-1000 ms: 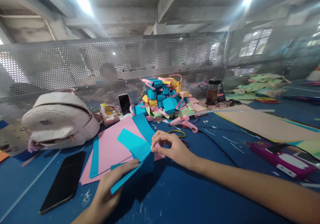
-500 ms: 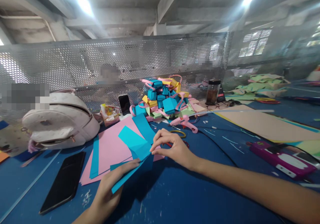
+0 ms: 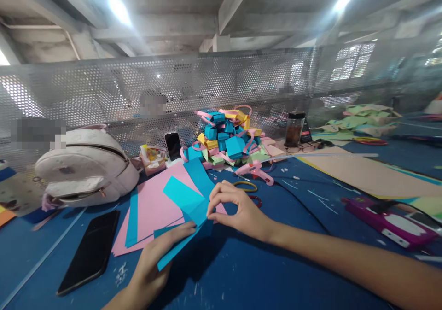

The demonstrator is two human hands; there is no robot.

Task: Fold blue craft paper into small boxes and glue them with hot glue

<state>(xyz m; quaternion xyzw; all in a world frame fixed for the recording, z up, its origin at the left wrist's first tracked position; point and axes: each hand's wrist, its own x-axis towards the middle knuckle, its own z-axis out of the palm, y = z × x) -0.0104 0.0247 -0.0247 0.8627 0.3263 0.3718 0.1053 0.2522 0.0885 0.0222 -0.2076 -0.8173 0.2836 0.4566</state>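
A folded piece of blue paper (image 3: 184, 199) is held up between my two hands, its flaps standing out at angles. My left hand (image 3: 157, 257) grips its lower left part, thumb on top and the other fingers underneath. On the right edge, the thumb and fingertips of my right hand (image 3: 238, 208) pinch the paper. Behind and below lie pink paper sheets (image 3: 155, 195) with blue strips on them. Just past my right hand is a pair of scissors with a yellow handle loop (image 3: 246, 186), partly hidden. A pink glue gun (image 3: 255, 171) rests beyond it.
A pile of small blue and yellow paper boxes (image 3: 235, 146) stands at the back. A white backpack (image 3: 86, 167) and a black phone (image 3: 90, 250) are at left. To the right lie a purple device (image 3: 390, 220) and large paper sheets (image 3: 366, 169); a jar (image 3: 293, 129) stands farther back.
Both hands keep their hold on the blue paper, almost unmoved. The whole view has shifted very slightly.
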